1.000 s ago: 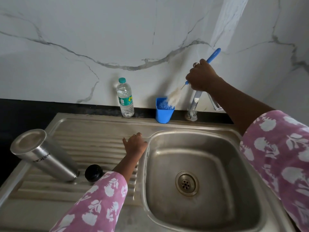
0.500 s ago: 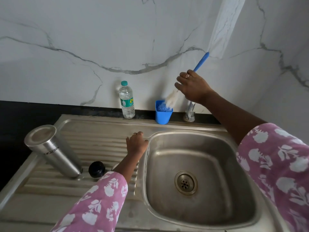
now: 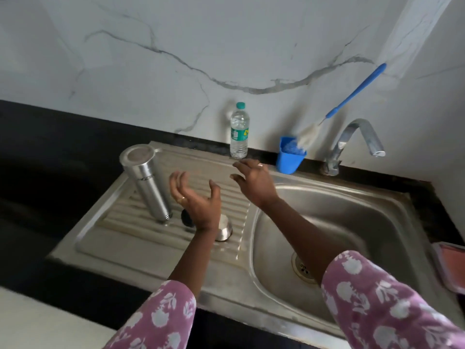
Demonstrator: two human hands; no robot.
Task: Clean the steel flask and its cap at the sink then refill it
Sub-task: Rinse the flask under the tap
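Under marble wall (image 3: pixel 226 46), steel drainboard (image 3: pixel 141 245), flask (image 3: pixel 148 185), perhaps cap (image 3: pixel 185 219)

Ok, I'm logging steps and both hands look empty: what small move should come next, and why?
Probably the left hand closes round the steel flask, which stands mouth-down on the drainboard right beside it, to turn it upright for refilling. The brush sits in the blue cup and the right hand is open too.

Upended steel flask (image 3: pixel 147 182) and its black cap (image 3: pixel 185 218) on the drainboard (image 3: pixel 130 238)
The flask stands mouth-down, base up; the cap lies just beside its neck at 4 o'clock, a small steel cup (image 3: pixel 224 229) at the cap's 3 o'clock.
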